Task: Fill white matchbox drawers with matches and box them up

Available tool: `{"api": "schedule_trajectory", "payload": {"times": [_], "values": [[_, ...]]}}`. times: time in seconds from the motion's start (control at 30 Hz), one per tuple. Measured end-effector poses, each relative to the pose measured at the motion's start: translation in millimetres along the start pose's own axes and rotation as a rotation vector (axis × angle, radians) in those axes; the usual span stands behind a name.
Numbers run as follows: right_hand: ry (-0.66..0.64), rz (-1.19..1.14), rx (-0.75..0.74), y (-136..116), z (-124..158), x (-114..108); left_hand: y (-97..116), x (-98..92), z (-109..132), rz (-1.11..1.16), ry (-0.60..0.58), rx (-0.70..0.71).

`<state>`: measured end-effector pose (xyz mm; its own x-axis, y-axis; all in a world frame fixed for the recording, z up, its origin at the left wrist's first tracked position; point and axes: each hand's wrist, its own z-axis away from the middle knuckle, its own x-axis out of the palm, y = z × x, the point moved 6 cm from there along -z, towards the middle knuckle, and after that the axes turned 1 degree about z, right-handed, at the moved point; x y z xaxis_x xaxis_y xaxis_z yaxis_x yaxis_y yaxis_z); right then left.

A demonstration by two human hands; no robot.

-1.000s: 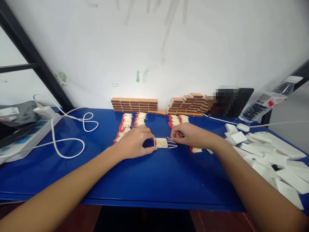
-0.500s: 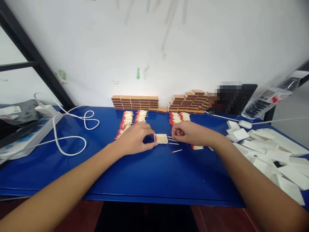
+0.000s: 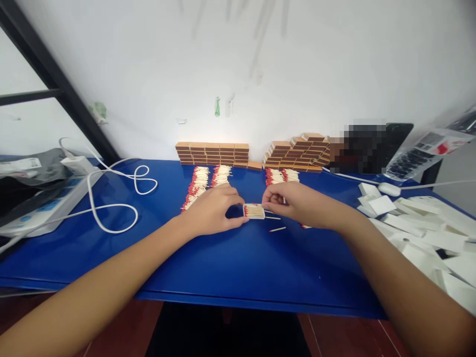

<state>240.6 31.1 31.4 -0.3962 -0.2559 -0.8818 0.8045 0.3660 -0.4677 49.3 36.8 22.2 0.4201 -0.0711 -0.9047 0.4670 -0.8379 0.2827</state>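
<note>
My left hand grips the left end of a small white matchbox tray between thumb and fingers. Matches lie side by side inside it, most with their red heads to the left. Closed in a pinch, my right hand is at the tray's upper right corner with a match, whose red head shows over the tray's back side. Loose matches lie on the table just right of the tray. Beyond my hands are long rows of red-headed matches, partly covered by both hands.
Brown matchboxes are stacked against the wall, with a stepped stack farther right. White empty trays are heaped at the right of the blue table. A power strip and white cable lie left.
My right hand has moved left to the tray's corner, bringing a match over its back side. My left hand still holds the tray. The view has shifted slightly.
</note>
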Motion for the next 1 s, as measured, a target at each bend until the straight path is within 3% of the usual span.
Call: {"api": "schedule_trajectory", "payload": {"times": [0.27,0.57,0.8,1.0], "values": [[-0.018,0.072,-0.021,-15.5,-3.3,16.8,-0.5,1.2,0.8,0.006,0.013,0.001],[0.087,0.08,-0.009,-15.4,-1.6,1.6,-1.6,-0.5,-0.1,-0.014,0.026,-0.016],[-0.146,0.058,0.08,9.5,7.0,9.3,-12.2,-9.9,0.2,-0.09,0.121,-0.135],[-0.16,0.04,0.09,15.7,2.2,15.7,-11.5,-7.1,0.1,-0.084,0.099,-0.132]]}}
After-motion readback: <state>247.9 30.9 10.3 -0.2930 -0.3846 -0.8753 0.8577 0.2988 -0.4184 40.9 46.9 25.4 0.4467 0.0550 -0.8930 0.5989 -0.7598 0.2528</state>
